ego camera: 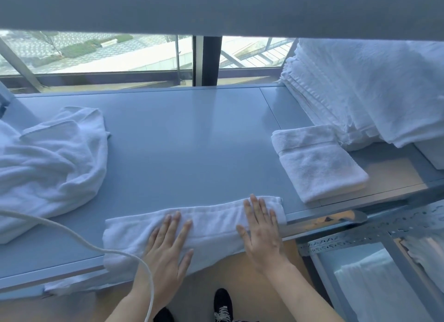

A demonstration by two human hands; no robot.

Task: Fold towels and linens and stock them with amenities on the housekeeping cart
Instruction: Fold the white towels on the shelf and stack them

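White towel [211, 228]: folded into a long strip at the near edge of my grey table [182, 139].
Left hand [165, 247]: flat, fingers spread, pressing the strip.
Right hand [260, 230]: flat on its right end.
Folded towel [317, 163]: beyond that end.

The towel [211, 228] under the hands is plain white, with no print; a faint woven band runs along its length. The folded towel [319, 164] to the right is the same white, crossed by one woven stripe near its far end. The crumpled linen [48, 163] at the left is white too, shaded bluish in its folds. The stack [365, 89] at far right is white, its edges showing as fine ribbed lines. The surface [187, 139] is an even pale grey-blue. The cord [72, 233] is off-white. The floor [254, 273] is tan. The shoes [222, 305] are black with white laces. The rail [355, 240] is grey metal, patterned with punched holes.
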